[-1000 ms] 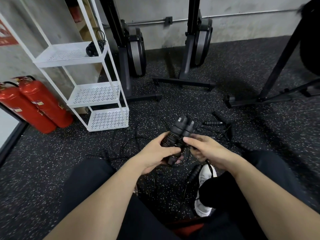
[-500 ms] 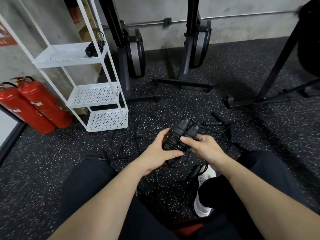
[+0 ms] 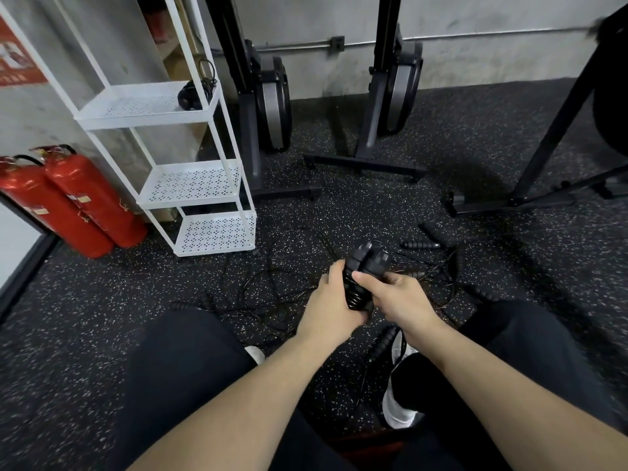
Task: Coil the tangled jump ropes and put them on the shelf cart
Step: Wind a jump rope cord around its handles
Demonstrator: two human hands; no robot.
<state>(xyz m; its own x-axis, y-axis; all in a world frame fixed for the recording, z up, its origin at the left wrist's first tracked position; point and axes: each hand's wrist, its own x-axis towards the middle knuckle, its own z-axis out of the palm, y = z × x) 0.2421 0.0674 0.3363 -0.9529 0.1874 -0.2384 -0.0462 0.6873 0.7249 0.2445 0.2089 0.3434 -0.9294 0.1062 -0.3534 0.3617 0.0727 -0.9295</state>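
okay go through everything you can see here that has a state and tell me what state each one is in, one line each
Left hand: grips the handle pair.
Right hand: holds the same pair, thumb across it.
Handle pair: side by side, rope wound round the lower part.
Loose ropes: tangled on the floor.
Coiled rope: on the top shelf.
Shelf cart: upright; middle and bottom shelves bare.
Fire extinguishers: leaning against the wall.

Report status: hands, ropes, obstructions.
Left hand and right hand both grip the paired rope handles. One coiled rope on shelf cart. Tangled ropes underfoot.
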